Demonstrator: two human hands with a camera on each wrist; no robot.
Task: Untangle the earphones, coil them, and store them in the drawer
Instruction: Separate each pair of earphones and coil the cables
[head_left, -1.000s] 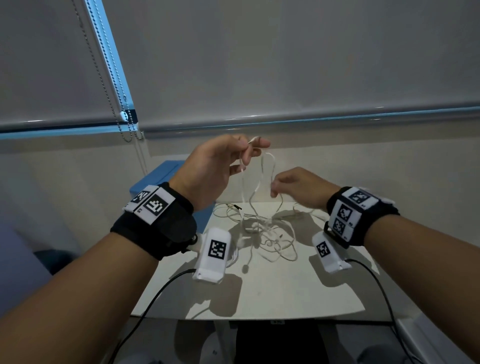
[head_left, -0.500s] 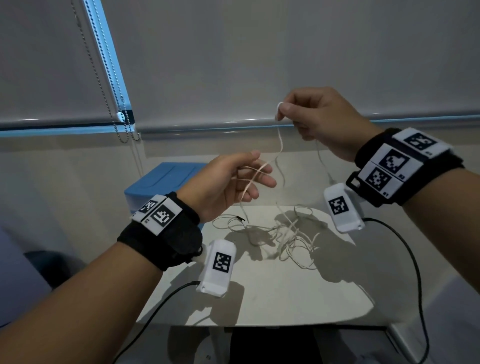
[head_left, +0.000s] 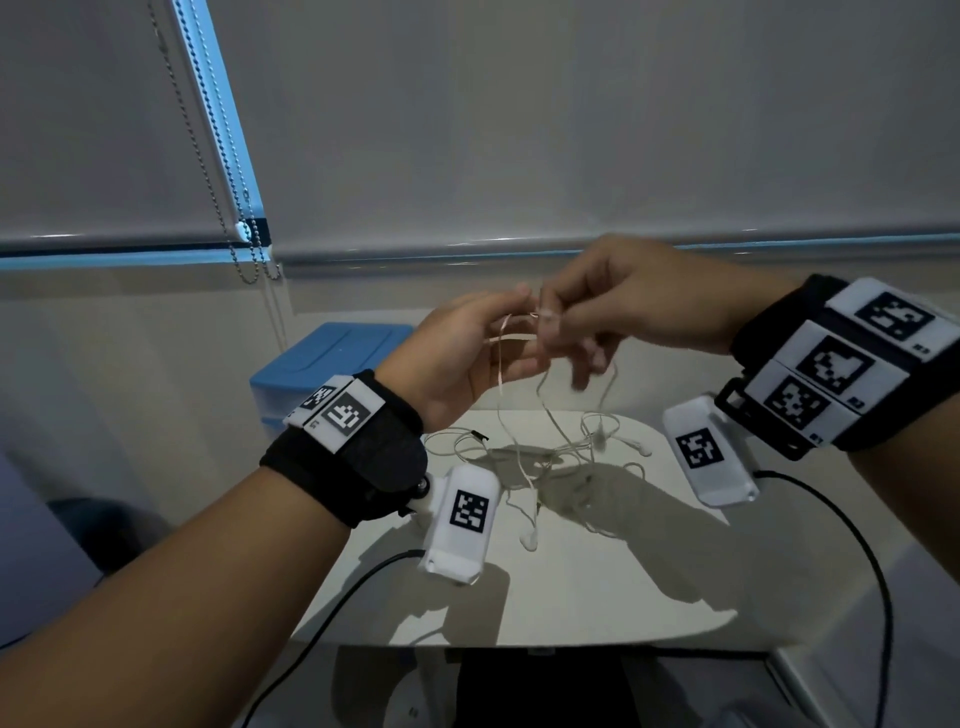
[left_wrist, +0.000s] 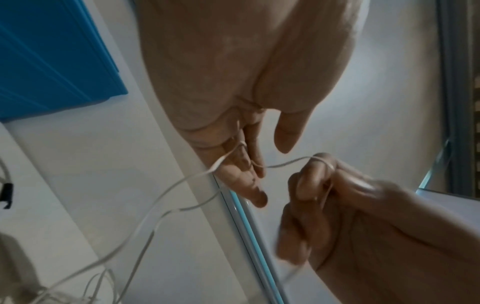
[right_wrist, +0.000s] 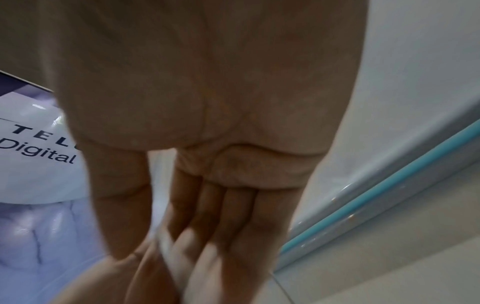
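Observation:
The white earphones (head_left: 563, 457) lie partly tangled on the small white table (head_left: 571, 603), with strands rising to both hands. My left hand (head_left: 514, 338) is held up with its fingers nearly straight. In the left wrist view the cable (left_wrist: 182, 181) threads between the fingers of my left hand (left_wrist: 249, 170). My right hand (head_left: 550, 322) sits close beside it and pinches the cable between thumb and forefinger (left_wrist: 318, 164). One earbud (head_left: 529, 540) dangles low and another (head_left: 641, 448) rests on the table. The blue drawer unit (head_left: 332, 358) stands at the table's left.
The black jack plug (head_left: 479, 435) lies on the table's far left. Roller blinds with a bead chain (head_left: 228, 208) cover the window behind. Black sensor cables (head_left: 852, 545) hang from both wrists. A printed white object (right_wrist: 39, 148) shows in the right wrist view.
My right hand has come down from high on the right and now meets the left hand. The left hand has risen slightly, and the cable span between them has shortened.

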